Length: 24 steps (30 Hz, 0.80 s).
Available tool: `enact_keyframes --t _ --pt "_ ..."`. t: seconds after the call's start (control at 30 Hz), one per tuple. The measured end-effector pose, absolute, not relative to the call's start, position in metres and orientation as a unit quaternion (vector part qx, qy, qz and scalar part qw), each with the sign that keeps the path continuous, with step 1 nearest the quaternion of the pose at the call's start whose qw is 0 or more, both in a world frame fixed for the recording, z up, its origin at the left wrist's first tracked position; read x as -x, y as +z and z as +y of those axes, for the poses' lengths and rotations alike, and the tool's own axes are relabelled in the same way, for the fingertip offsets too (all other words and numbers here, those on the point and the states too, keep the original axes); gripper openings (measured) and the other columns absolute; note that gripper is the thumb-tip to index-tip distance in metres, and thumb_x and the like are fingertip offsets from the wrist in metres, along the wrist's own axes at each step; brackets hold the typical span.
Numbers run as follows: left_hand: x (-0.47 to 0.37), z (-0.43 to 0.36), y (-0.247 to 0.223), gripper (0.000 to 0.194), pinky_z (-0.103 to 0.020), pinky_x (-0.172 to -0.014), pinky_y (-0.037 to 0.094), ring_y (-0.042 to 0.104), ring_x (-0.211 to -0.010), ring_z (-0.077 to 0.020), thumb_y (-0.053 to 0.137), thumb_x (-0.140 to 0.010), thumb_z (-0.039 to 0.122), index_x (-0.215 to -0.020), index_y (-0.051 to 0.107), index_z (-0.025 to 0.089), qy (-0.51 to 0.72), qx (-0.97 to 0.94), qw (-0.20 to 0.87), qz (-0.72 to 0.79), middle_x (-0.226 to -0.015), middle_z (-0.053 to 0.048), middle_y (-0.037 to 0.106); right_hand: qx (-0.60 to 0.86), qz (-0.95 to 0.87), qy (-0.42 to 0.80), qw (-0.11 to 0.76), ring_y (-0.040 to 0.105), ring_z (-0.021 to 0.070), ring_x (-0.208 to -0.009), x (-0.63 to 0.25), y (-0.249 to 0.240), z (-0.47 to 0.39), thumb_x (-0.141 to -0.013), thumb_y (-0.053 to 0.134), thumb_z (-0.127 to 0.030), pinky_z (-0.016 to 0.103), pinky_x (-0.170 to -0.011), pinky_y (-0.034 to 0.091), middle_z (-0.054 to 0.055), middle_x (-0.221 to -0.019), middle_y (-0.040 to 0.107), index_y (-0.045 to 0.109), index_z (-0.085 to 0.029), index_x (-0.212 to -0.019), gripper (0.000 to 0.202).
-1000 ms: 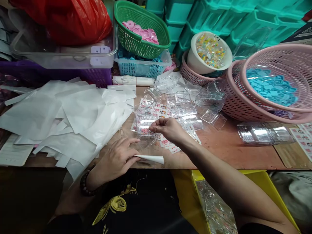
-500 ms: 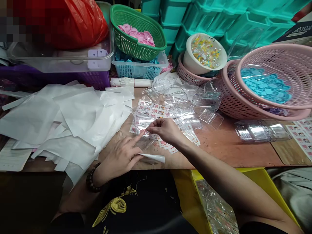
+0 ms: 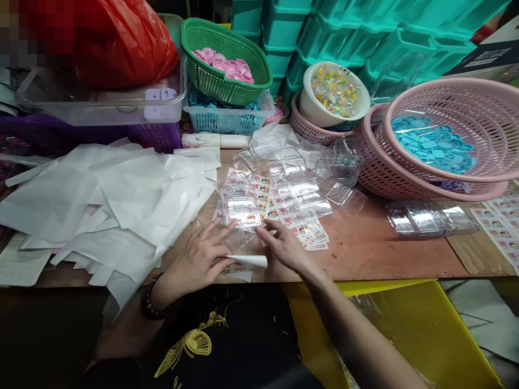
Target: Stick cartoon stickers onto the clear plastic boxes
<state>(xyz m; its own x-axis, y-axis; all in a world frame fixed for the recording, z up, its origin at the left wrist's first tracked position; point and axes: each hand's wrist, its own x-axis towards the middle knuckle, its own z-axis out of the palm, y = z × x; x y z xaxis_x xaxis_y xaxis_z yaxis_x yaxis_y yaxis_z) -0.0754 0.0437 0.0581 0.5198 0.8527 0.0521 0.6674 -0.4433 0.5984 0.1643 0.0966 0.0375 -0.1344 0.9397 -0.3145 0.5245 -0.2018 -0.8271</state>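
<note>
My left hand (image 3: 198, 256) has its thumb and lower fingers closed on a sticker sheet, whose curled white edge (image 3: 251, 261) points right. The index finger of that hand reaches to the left edge of a clear plastic case (image 3: 243, 218). A small printed sticker shows on or through this case. At the case's right edge, my right hand (image 3: 281, 246) pinches with thumb and bent fingers. Printed sticker sheets (image 3: 263, 201) with red patterns and small cartoon figures lie fanned out beneath. More clear plastic cases (image 3: 298, 186) rest on top of them.
White backing papers (image 3: 133, 178) are heaped on the left. Pink baskets (image 3: 441, 186), one with blue pieces (image 3: 433, 146), stand at right. Behind are a green basket (image 3: 259, 73) of pink pieces and a white bowl (image 3: 308, 102). Stacked clear cases (image 3: 425, 219) lie front right.
My right hand has moved from above the plastic case down to its right edge. A sticker now shows plainly at the case. The left hand keeps the curled sheet, nearly in place.
</note>
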Motion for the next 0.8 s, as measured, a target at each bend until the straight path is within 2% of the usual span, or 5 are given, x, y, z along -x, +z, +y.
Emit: enact_keyframes --t 0.1,0.27,0.47,0.6,0.8 --pt "0.08 0.043 0.055 0.019 -0.057 -0.12 0.031 0.035 -0.15 -0.0349 0.06 -0.095 0.03 -0.09 0.077 0.022 0.193 -0.811 0.329 0.443 -0.161 -0.004 0.042 0.609 -0.55 0.501 0.274 0.059 0.0201 -0.076 -0.145 0.02 0.082 -0.076 0.064 -0.074 0.032 -0.068 0.047 0.003 -0.08 0.064 0.065 -0.018 -0.093 0.058" --pt "0.1 0.053 0.063 0.017 -0.05 -0.115 0.041 0.046 -0.144 -0.0323 0.067 -0.09 0.034 -0.093 0.079 0.023 0.257 -0.729 0.468 0.429 -0.159 -0.008 0.045 0.642 -0.45 0.516 0.346 0.059 0.0198 -0.083 -0.136 0.01 0.088 -0.071 0.072 -0.068 0.031 -0.071 0.05 0.004 -0.089 0.063 0.062 -0.018 -0.105 0.061" --pt "0.094 0.126 0.07 0.022 -0.048 -0.119 0.034 0.038 -0.148 -0.0386 0.081 -0.072 0.038 -0.068 0.074 0.018 0.453 -0.525 0.55 0.465 -0.162 -0.008 0.04 0.625 -0.426 0.578 0.306 0.061 0.0172 -0.073 -0.14 0.019 0.089 -0.067 0.081 -0.054 0.029 -0.063 0.05 -0.001 -0.083 0.06 0.057 -0.017 -0.118 0.068" --pt "0.078 0.169 0.061 0.028 -0.042 -0.097 0.052 0.07 -0.111 -0.0354 0.086 -0.058 0.029 -0.079 0.077 0.013 0.43 -0.37 0.685 0.456 -0.117 -0.016 0.076 0.61 -0.389 0.632 0.278 0.063 0.0183 -0.066 -0.13 0.021 0.088 -0.065 0.082 -0.056 0.026 -0.048 0.044 0.0 -0.079 0.061 0.055 -0.017 -0.118 0.072" --pt "0.09 0.168 0.05 0.02 -0.032 -0.069 0.056 0.075 -0.067 -0.0232 0.078 -0.064 0.013 -0.084 0.076 0.011 0.467 -0.291 0.72 0.423 -0.076 -0.007 0.079 0.58 -0.493 0.502 0.411 0.068 0.0221 -0.085 -0.121 0.019 0.084 -0.073 0.077 -0.042 0.036 -0.071 0.059 0.008 -0.1 0.068 0.043 -0.015 -0.141 0.081"
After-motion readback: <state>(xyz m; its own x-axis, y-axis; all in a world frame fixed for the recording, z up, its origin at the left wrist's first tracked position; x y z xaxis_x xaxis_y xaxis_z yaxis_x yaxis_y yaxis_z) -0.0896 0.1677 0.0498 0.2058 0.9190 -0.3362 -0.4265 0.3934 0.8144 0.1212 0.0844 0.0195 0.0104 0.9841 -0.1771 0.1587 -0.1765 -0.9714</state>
